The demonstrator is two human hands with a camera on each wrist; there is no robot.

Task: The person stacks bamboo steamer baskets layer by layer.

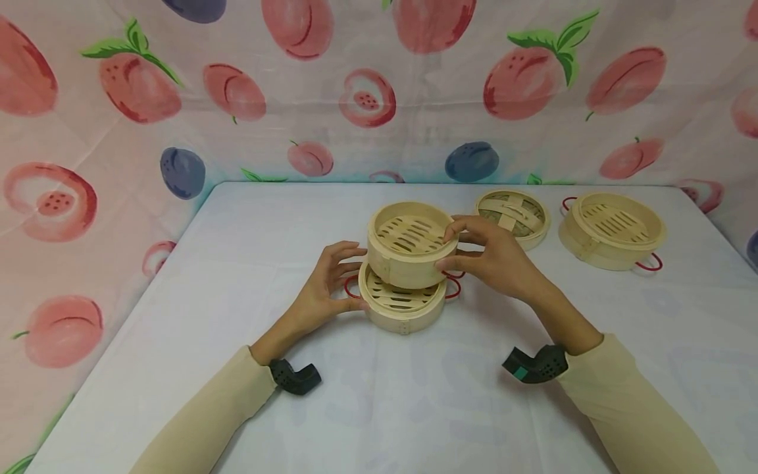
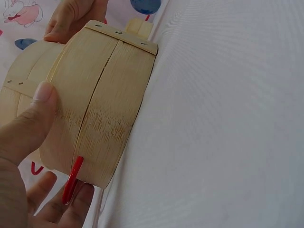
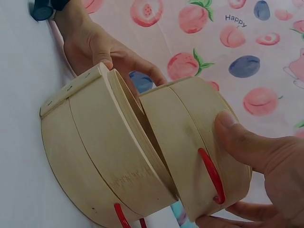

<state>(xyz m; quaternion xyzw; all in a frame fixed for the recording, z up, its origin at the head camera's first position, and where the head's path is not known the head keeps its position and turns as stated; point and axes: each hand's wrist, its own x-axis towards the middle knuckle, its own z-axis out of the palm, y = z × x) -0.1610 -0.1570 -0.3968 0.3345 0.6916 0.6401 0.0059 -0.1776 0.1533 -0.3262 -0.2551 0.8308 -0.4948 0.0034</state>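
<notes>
My right hand (image 1: pixel 497 260) grips the right side of a small round bamboo steamer basket (image 1: pixel 408 240) with a slatted floor, thumb low on its wall. In the right wrist view this upper basket (image 3: pixel 183 128) sits tilted over a second one, a wedge of gap showing between their rims. That lower steamer basket (image 1: pixel 405 321) stands on the table, with red loop handles at its sides. My left hand (image 1: pixel 322 289) holds it from the left; in the left wrist view the thumb lies across the wall and the fingers are behind the red handle (image 2: pixel 71 183).
A woven bamboo lid (image 1: pixel 518 230) lies behind my right hand. Farther right stands another steamer basket (image 1: pixel 610 243) with red handles. White cloth covers the table (image 1: pixel 414 408), and a fruit-printed curtain (image 1: pixel 414 131) hangs behind it.
</notes>
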